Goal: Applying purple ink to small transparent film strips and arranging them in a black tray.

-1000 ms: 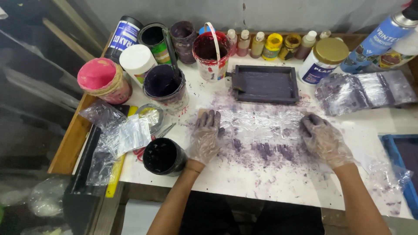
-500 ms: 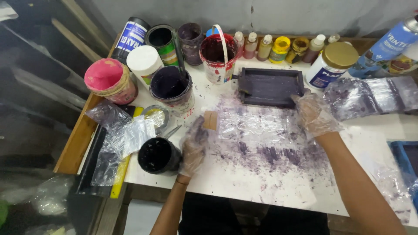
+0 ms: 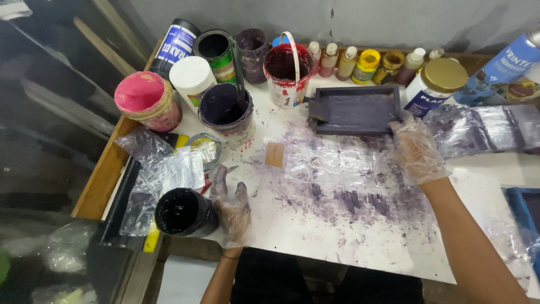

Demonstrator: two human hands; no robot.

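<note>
Both my hands wear thin clear plastic gloves. My left hand (image 3: 232, 204) rests open on the paint-stained white table (image 3: 315, 236), right beside a small black pot (image 3: 181, 211). My right hand (image 3: 416, 151) reaches to the right end of a dark purple rectangular frame (image 3: 353, 109) and touches its lower right corner. Whether the fingers grip the frame is unclear. A clear plastic sheet (image 3: 337, 163) with purple smears lies between my hands, with a small tan tape patch (image 3: 275, 155) at its left.
Paint tubs crowd the back left: a pink-lidded tub (image 3: 146, 102), a purple paint bucket (image 3: 225, 111), a red bucket (image 3: 284, 70). Small bottles (image 3: 365, 63) line the back. A gold-lidded jar (image 3: 439, 84) stands right of the frame. Crumpled plastic (image 3: 163, 169) lies left. A blue tray (image 3: 523, 208) sits right.
My right hand has moved from the stained sheet up to the purple frame's right end. My left hand has slid down and left, next to the black pot.
</note>
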